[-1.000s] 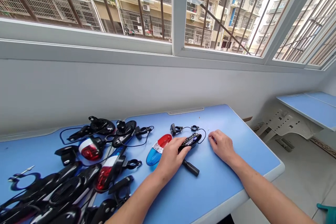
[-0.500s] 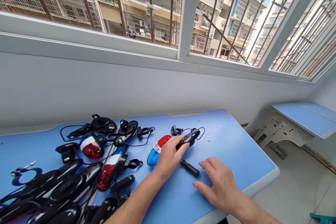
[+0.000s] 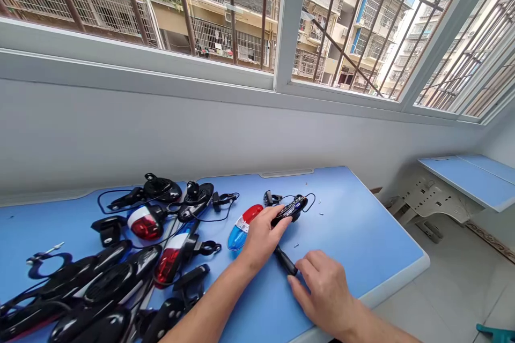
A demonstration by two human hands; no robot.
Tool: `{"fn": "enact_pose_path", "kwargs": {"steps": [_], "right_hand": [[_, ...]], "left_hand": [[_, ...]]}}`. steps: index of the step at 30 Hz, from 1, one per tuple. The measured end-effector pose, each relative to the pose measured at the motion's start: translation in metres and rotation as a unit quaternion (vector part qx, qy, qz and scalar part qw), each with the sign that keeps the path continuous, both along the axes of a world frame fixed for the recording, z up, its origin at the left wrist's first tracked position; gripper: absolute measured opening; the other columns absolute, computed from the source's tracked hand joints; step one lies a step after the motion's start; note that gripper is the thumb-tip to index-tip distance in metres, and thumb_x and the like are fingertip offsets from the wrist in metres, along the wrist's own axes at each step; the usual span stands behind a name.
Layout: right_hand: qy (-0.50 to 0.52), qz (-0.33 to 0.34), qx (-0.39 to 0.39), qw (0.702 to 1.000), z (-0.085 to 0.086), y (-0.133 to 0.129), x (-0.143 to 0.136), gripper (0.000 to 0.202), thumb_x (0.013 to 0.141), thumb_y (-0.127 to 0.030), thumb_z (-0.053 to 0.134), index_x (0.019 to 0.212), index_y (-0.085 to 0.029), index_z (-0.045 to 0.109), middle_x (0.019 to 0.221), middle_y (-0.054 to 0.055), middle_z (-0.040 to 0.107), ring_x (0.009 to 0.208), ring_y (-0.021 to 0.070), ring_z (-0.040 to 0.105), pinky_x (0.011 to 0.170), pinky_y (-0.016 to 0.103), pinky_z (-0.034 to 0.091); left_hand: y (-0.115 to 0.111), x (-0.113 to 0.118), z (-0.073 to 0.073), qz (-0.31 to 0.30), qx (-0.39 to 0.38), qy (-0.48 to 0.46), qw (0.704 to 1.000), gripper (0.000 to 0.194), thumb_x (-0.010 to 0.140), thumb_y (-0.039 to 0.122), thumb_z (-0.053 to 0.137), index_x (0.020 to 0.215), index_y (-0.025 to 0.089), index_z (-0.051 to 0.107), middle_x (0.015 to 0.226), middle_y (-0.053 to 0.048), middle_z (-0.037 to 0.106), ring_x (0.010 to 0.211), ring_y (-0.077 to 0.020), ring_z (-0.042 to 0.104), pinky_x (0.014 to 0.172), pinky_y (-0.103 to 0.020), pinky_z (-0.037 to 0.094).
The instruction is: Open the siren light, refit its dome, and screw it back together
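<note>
My left hand (image 3: 263, 233) is closed around the edge of an opened black bicycle horn housing (image 3: 293, 209), whose inside faces up with thin wires by it. Beside that hand lies a red, white and blue light cover (image 3: 243, 226), partly hidden by my fingers. A black-handled screwdriver (image 3: 285, 260) lies on the table below the housing; its tip is out of sight. The thumb and forefinger of my right hand (image 3: 325, 288) pinch the handle's near end. A small screw (image 3: 296, 245) lies just above the right hand.
Several black bicycle horn lights (image 3: 120, 276) with clamps and cables crowd the left of the blue table (image 3: 362, 225). A black clip (image 3: 272, 198) sits behind the housing. Wall and barred window rise at the back; another blue table (image 3: 466, 177) stands at the right.
My right hand has moved left and closed its fingertips on the screwdriver, which has turned and shifted slightly left. A screw now shows near it. My left hand keeps its hold on the housing.
</note>
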State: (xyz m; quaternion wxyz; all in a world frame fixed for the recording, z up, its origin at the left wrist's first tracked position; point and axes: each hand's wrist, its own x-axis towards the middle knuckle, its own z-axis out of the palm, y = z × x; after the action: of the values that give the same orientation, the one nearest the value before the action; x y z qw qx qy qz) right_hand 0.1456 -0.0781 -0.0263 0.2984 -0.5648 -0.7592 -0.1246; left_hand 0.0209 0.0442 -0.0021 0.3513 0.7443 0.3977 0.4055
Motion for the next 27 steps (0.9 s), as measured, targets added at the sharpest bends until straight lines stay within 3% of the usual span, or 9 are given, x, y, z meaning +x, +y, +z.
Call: {"fn": "enact_pose_path", "kwargs": {"steps": [7,10,14,20,27], "right_hand": [[-0.012,0.016,-0.055,0.998,-0.002,0.001,-0.011,0.010,0.080,-0.024,0.060,0.073,-0.019,0.055,0.070,0.003,0.057,0.060,0.0191,0.053,0.050,0.027,0.035],[0.015,0.031,-0.074,0.997,0.007,0.005,0.004,0.005,0.085,-0.022,0.056,0.088,-0.019,0.058,0.077,0.003,0.059,0.064,0.0179,0.054,0.054,0.026,0.039],[-0.048,0.047,-0.040,0.997,0.016,0.025,0.025,0.023,0.088,-0.012,0.049,0.108,-0.020,0.058,0.099,0.007,0.061,0.079,0.0198,0.053,0.061,0.027,0.043],[-0.118,0.077,-0.012,0.990,0.002,0.049,0.035,0.016,0.091,-0.012,0.050,0.087,-0.022,0.062,0.077,0.002,0.059,0.066,0.0164,0.046,0.055,0.025,0.037],[-0.118,0.035,-0.001,0.992,-0.006,0.043,0.060,0.027,0.092,-0.006,0.040,0.075,-0.019,0.057,0.071,0.003,0.054,0.064,0.0167,0.045,0.055,0.025,0.034]], "left_hand": [[0.000,0.000,-0.002,-0.016,-0.018,-0.017,1.000,0.026,0.078,0.033,0.055,0.098,0.022,0.069,0.096,-0.004,0.069,0.089,-0.0231,0.061,0.079,-0.034,0.048],[0.000,0.000,-0.002,-0.028,-0.044,-0.026,0.998,0.026,0.079,0.034,0.055,0.096,0.021,0.069,0.091,-0.003,0.070,0.086,-0.0224,0.062,0.076,-0.032,0.049],[0.000,0.000,0.004,-0.054,-0.093,-0.038,0.993,0.029,0.080,0.036,0.051,0.093,0.018,0.070,0.076,-0.001,0.069,0.065,-0.0174,0.061,0.062,-0.028,0.050],[-0.001,0.000,0.009,-0.081,-0.123,-0.044,0.988,0.031,0.080,0.037,0.050,0.094,0.017,0.069,0.079,-0.002,0.069,0.069,-0.0179,0.063,0.062,-0.027,0.053],[0.002,-0.002,0.001,-0.063,-0.080,-0.005,0.995,0.031,0.075,0.031,0.059,0.102,0.020,0.068,0.100,-0.006,0.068,0.094,-0.0255,0.060,0.083,-0.036,0.048]]}}
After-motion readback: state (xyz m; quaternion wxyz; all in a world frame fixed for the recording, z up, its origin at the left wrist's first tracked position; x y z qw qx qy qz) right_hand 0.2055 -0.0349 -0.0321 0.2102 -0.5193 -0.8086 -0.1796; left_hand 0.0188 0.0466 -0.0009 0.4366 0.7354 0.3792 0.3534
